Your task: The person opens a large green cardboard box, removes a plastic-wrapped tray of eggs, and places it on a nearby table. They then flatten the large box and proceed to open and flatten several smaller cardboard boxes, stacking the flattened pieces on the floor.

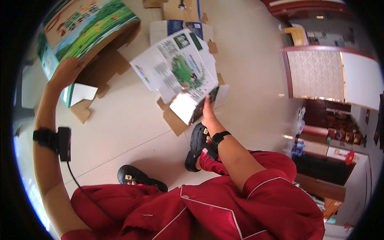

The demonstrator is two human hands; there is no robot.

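Observation:
My left hand (67, 71) grips the lower edge of a large printed cardboard carton (99, 31) with a green landscape on it. The carton is tilted, its brown inside and loose flaps (103, 67) hanging towards the floor. My right hand (208, 111) holds the near edge of a white printed cardboard box (183, 66), thumb up along a dark side panel and fingers hidden behind it. That box looks partly flattened, with a torn, ragged right edge. A white flap and a brown flap (175, 122) stick out at its near end.
Other opened cardboard pieces (180, 12) lie on the tiled floor (129, 144) beyond the white box. My feet in black clogs (141, 178) stand close by. A cable runs from a device strapped to my left wrist (64, 144). Furniture (324, 132) lines the right side.

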